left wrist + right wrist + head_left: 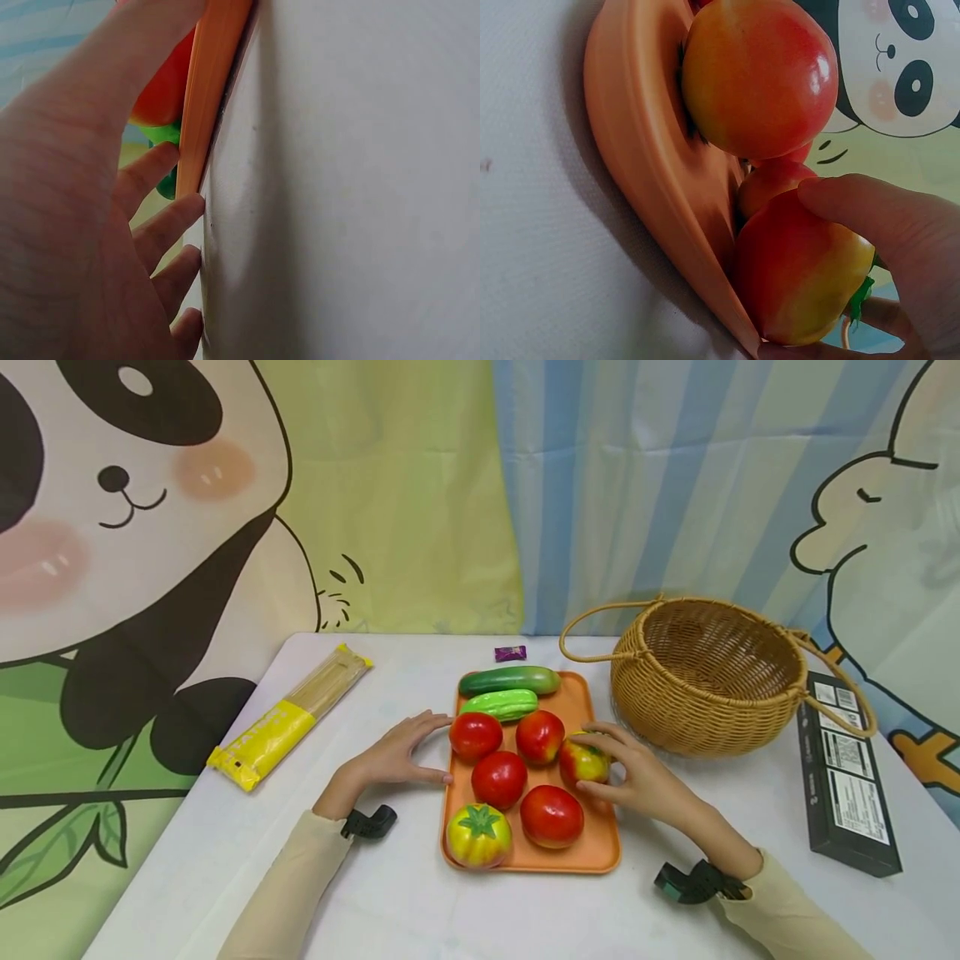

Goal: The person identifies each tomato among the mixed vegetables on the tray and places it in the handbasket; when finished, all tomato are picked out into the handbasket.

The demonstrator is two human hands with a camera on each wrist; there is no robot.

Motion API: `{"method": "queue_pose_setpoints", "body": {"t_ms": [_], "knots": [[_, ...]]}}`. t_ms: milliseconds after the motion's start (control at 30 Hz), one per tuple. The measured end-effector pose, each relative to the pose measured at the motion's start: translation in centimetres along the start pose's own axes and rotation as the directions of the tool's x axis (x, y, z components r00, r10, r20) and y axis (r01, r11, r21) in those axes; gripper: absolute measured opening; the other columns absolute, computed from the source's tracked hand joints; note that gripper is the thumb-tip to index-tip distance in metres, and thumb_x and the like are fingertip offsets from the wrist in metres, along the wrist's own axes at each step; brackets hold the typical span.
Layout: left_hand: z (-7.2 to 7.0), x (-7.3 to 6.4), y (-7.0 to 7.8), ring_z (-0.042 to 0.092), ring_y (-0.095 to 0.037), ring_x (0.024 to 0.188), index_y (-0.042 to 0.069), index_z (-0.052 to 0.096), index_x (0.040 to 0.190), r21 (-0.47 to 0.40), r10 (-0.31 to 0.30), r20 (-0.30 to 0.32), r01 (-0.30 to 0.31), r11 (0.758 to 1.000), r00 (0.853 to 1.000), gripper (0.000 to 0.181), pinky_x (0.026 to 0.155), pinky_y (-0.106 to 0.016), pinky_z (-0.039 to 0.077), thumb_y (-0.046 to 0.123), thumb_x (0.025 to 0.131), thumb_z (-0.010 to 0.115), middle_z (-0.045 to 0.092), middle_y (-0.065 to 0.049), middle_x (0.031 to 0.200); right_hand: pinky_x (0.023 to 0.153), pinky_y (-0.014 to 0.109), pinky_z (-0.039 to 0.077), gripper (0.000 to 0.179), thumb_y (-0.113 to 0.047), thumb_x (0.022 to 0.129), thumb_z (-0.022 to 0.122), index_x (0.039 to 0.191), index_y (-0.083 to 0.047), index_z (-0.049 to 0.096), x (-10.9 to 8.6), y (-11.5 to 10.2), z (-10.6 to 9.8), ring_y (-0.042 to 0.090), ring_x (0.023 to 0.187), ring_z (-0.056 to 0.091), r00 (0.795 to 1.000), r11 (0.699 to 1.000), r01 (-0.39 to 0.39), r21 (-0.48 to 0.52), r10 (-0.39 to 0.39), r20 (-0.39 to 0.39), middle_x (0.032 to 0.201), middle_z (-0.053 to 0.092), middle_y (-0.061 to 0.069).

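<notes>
An orange tray [597,852] carries several tomatoes, a dark green cucumber [510,680] and a lighter green, ridged vegetable [501,704]. My right hand [633,774] holds a red-and-yellow tomato [585,763] at the tray's right side; in the right wrist view the thumb lies across this tomato [802,262], with fingers on its far side. At the tray's left edge is my left hand [401,752], thumb and fingers spread. The left wrist view shows its index fingertip [166,156] at the tray's rim. A yellow-green tomato [478,837] sits in the near left corner, red ones between.
A wicker basket [675,718] with looped handles stands right of the tray, beside a black box [847,785]. A yellow packet of noodle-like sticks [288,718] lies to the left. Behind the tray is a small purple wrapped packet [511,653].
</notes>
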State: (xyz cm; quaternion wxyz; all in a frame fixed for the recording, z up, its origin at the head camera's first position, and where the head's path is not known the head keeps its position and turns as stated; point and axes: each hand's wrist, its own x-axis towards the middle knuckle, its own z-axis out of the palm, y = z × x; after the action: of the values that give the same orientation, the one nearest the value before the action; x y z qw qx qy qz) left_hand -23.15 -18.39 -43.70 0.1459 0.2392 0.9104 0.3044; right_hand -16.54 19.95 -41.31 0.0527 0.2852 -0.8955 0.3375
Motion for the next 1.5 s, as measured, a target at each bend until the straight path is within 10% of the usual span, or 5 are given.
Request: {"method": "queue_pose_setpoints", "body": {"t_ms": [933,1500], "knots": [[0.1,0.0,-0.1,0.013,-0.032,0.149,0.026,0.036,0.151,0.028,0.002,0.014,-0.002,1.000,1.000,0.091,0.120,-0.055,0.006,0.054,0.075,0.077,0.031,-0.007,0.158,0.087,0.049,0.055,0.056,-0.015,0.078,0.083,0.129,-0.012,0.061,-0.4,-2.0,-1.9,0.030,0.113,0.057,0.995,0.999,0.028,-0.037,-0.032,-0.091,0.131,0.053,0.014],[0.1,0.0,-0.3,0.011,-0.030,0.150,0.027,0.034,0.152,0.047,-0.012,0.022,0.011,0.999,1.000,0.092,0.121,-0.053,0.005,0.056,0.075,0.077,0.028,-0.006,0.160,0.087,0.002,0.039,0.057,-0.011,0.074,0.085,0.126,-0.010,0.062,-0.8,-3.0,-4.4,0.026,0.111,0.056,0.975,0.996,-0.009,-0.092,-0.011,-0.221,0.130,0.054,0.010]]}}
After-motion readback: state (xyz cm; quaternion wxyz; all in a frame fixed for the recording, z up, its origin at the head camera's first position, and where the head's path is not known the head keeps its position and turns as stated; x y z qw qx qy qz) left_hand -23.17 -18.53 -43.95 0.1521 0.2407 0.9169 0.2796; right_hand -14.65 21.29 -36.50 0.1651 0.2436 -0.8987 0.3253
